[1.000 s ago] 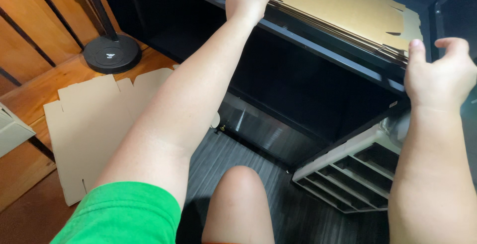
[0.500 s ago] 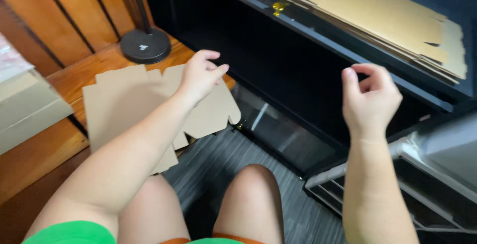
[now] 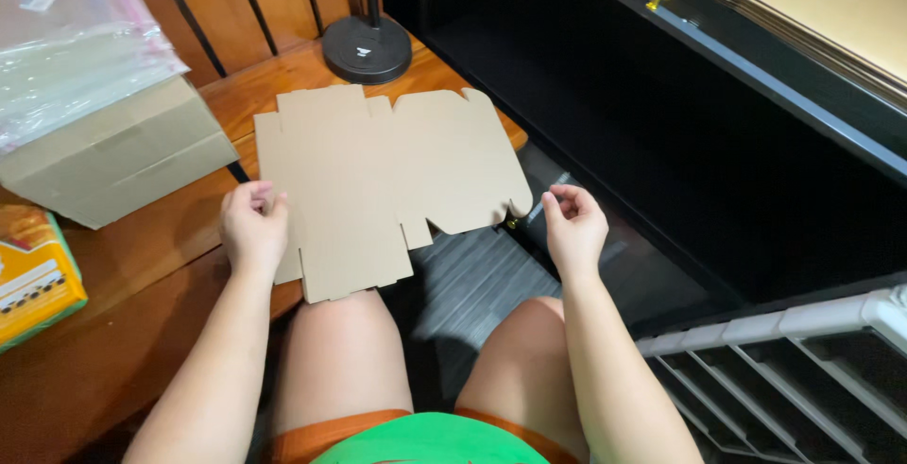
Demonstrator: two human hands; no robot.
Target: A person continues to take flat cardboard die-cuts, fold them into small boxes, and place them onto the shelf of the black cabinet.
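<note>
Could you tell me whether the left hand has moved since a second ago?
Yes. The left hand has come down from the upper cardboard stack to the near left edge of the flat cardboard blank on the wooden ledge.
</note>
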